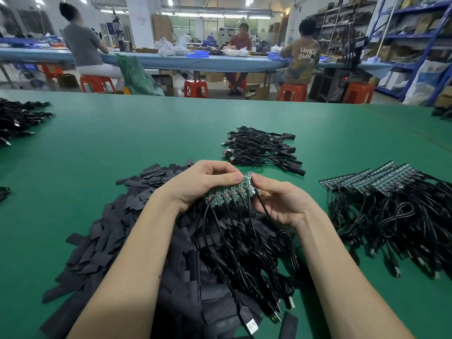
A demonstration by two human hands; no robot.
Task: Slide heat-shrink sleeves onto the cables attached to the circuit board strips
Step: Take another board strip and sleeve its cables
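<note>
Circuit board strip held above heap of black heat-shrink sleeves, over green table. Left hand gripping strip from left, thumb pressed on top edge. Right hand pinching strip's right end, fingers curled. Black USB cables hanging from strip onto heap. More cabled strips right of heap; bundled cables beyond it.

The surface is smooth matt green. Under the left grip, the sleeves look flat, dull black, like soft plastic. The strip between both grips is green board with shiny solder. Cables below are glossy black plastic with bright metal plugs.
</note>
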